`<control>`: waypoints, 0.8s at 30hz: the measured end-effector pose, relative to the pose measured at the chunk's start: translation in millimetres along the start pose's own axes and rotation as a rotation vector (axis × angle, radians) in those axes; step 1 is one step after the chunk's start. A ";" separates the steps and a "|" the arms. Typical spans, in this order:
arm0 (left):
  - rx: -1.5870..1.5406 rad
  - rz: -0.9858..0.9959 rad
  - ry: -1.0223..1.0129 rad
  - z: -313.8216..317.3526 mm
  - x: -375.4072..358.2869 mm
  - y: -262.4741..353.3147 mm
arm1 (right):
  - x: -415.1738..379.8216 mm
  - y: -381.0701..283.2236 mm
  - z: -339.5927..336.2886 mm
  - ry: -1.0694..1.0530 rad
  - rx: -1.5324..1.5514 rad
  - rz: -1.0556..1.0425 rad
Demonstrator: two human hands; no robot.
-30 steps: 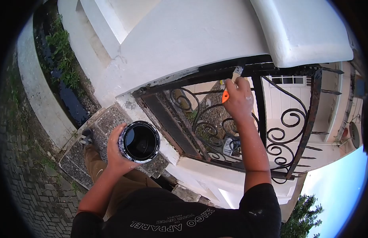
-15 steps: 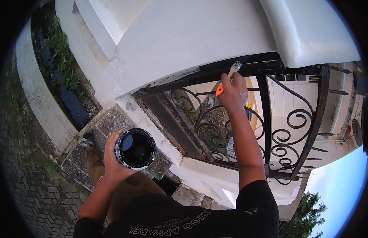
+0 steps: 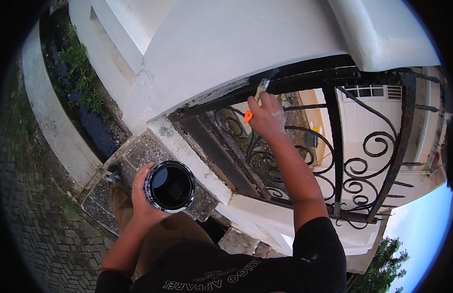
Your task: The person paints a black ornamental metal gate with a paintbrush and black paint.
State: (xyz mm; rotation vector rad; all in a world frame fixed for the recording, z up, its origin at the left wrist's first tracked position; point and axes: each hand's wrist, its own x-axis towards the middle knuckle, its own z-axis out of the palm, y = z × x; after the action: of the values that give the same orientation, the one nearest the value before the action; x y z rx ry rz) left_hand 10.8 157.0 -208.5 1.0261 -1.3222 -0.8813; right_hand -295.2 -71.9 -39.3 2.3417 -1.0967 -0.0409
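Observation:
Gripped in my right hand (image 3: 269,116) is a paintbrush (image 3: 262,88) with an orange-tipped handle. Its bristles meet the dark edge strip (image 3: 304,68) where the white wall borders the metal gate (image 3: 329,141). Fresh black covers much of that strip, while a greyish, patchy stretch (image 3: 211,94) shows left of the brush. My left hand (image 3: 144,198) is wrapped round an open can of black paint (image 3: 170,187), held upright in front of my body. Paint smears mark the can's rim.
A white wall (image 3: 226,44) rises beyond the gate. Stone paving (image 3: 102,198) lies under my foot, with a water-filled drain (image 3: 92,124) and green plants (image 3: 77,63) at the left. Pointed bars (image 3: 402,184) stick out from the gate's right side.
My right hand has moved left along the dark strip with the paintbrush. The view has shifted slightly; my left hand still holds the can.

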 end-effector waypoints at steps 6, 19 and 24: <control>0.022 -0.030 -0.015 -0.6 -7.1 2.8 | -1.6 -31.3 48.2 0.018 0.110 -0.018; -0.124 -0.120 -0.026 15.2 -7.0 54.4 | -124.5 -114.5 4.6 -0.048 0.704 0.337; -0.079 -0.124 -0.041 33.5 5.8 112.3 | -223.1 -140.5 -54.7 0.352 0.885 0.877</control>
State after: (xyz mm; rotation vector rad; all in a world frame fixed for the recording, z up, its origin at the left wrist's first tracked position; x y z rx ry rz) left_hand -28.5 185.3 -101.7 1.0419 -1.2575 -1.0450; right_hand -331.7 186.5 -105.6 2.1121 -2.1092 1.3489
